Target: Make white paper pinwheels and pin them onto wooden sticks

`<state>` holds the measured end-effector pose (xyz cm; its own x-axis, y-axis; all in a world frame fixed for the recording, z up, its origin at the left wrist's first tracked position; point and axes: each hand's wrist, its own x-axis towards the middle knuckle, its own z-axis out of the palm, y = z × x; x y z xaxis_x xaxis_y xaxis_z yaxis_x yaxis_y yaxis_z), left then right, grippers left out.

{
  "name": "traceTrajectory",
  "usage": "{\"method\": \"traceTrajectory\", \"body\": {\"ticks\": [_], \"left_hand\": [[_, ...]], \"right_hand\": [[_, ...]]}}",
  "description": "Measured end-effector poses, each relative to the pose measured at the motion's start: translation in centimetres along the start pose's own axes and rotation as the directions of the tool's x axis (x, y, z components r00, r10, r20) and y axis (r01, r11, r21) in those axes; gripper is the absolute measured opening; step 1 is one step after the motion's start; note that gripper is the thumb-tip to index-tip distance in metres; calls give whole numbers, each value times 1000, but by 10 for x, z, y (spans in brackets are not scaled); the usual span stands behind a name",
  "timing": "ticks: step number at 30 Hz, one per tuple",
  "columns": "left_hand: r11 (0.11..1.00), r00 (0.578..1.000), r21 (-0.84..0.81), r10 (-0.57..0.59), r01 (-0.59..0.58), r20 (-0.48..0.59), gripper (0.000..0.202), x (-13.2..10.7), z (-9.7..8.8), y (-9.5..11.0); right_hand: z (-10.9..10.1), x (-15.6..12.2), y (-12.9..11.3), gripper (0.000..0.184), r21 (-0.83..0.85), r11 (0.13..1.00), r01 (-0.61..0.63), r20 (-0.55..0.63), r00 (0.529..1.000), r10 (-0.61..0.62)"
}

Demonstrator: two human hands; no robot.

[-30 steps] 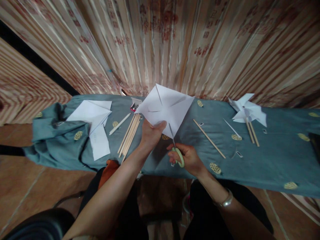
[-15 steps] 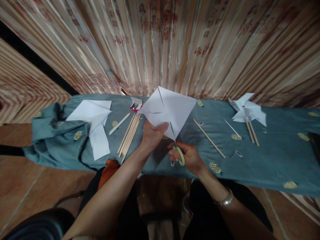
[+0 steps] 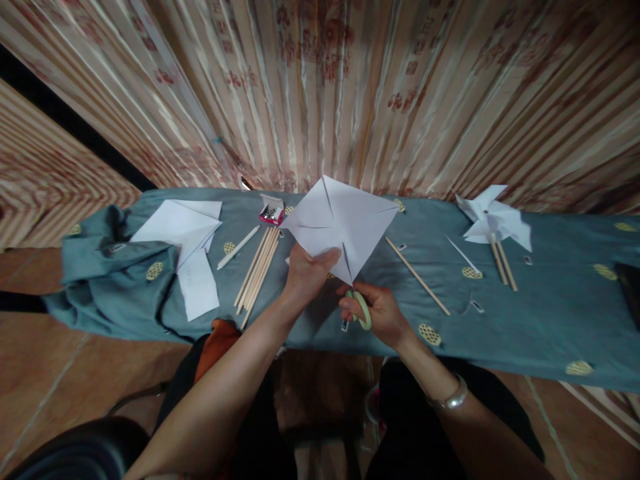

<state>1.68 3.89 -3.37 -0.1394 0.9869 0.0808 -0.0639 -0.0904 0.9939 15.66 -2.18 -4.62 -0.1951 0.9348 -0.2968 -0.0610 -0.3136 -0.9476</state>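
A white paper square with slits running in from its corners is held above the cloth, one corner pointing toward me. My left hand pinches its near left edge, thumb on top beside the near slit. In my right hand is a pair of scissors with pale green handles, fingers through the loops. Their blades are mostly hidden at the near corner of the paper. Left of my left hand lie several wooden sticks and a white pen.
A small open box of metal pins stands behind the sticks. White paper sheets lie at the left. To the right are a single stick, a thin white strip and a paper pinwheel on sticks. A pleated curtain hangs behind.
The paper square has shifted slightly right and tilted a little in my left hand. The scissors stay at its near corner, moved only a touch.
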Motion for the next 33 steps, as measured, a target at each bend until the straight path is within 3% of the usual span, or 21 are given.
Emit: {"method": "traceTrajectory", "body": {"ticks": [17,33], "left_hand": [[998,997,-14,-65,65,36,22,-5,4,1],[998,998,42,-48,46,34,20,-6,2,4]], "right_hand": [[0,3,-2,36,28,1000,14,-14,1000,-14],[-1,4,-3,35,21,999,30,-13,999,-30]]}}
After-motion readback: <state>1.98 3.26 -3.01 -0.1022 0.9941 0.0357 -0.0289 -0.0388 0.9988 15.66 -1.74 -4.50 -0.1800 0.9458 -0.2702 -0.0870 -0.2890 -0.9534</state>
